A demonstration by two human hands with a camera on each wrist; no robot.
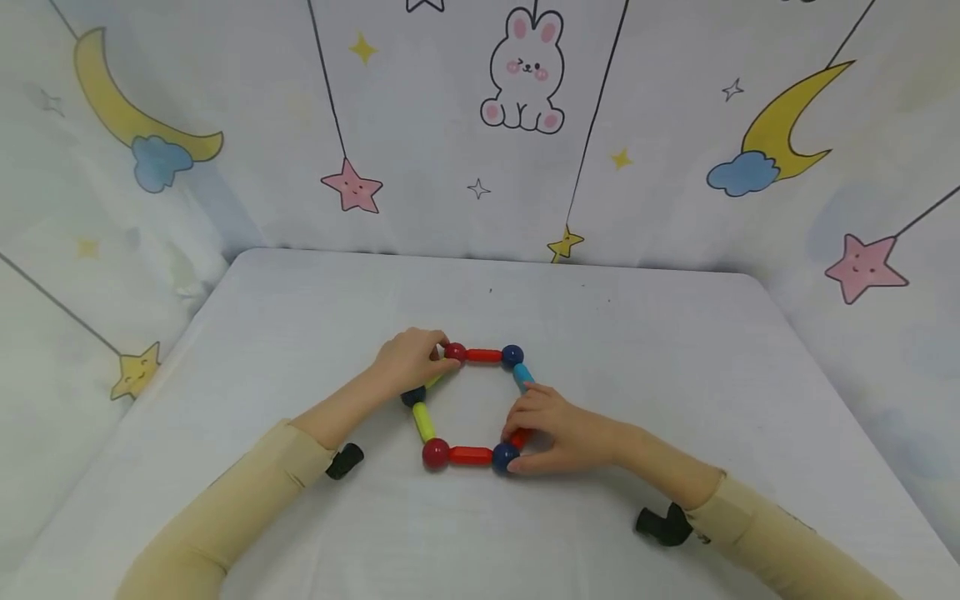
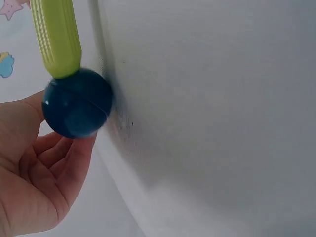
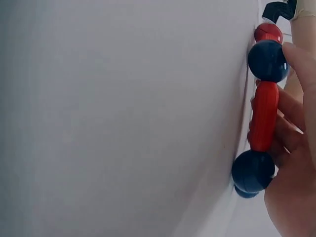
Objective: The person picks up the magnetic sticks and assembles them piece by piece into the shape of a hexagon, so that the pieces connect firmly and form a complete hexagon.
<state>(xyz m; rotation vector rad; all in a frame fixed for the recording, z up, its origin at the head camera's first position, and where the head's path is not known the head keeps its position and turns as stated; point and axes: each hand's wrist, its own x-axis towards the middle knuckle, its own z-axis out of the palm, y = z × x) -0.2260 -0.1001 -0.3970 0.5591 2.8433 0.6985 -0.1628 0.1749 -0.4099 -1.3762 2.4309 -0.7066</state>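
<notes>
A closed ring of magnetic rods and balls lies on the white table. At its far left corner my left hand (image 1: pixel 408 358) pinches a red ball (image 1: pixel 455 353) between thumb and fingers. Beside that wrist is a dark blue ball (image 2: pixel 77 103) joined to a yellow-green rod (image 2: pixel 57 37). On the near right, my right hand (image 1: pixel 566 429) holds a blue ball (image 1: pixel 506 457) with the thumb against it, its fingers behind a red rod (image 3: pixel 264 116). Another blue ball (image 3: pixel 253 171) sits at that rod's other end, largely hidden by the hand in the head view.
The ring's far side has a red rod (image 1: pixel 484 356), a blue ball (image 1: pixel 513 356) and a light blue rod (image 1: pixel 523 375). Nearer are a red ball (image 1: pixel 436 454) and a red rod (image 1: pixel 471 456). Black wrist-worn devices (image 1: pixel 663 526) hang by both sleeves. A patterned curtain (image 1: pixel 450 125) stands behind the table.
</notes>
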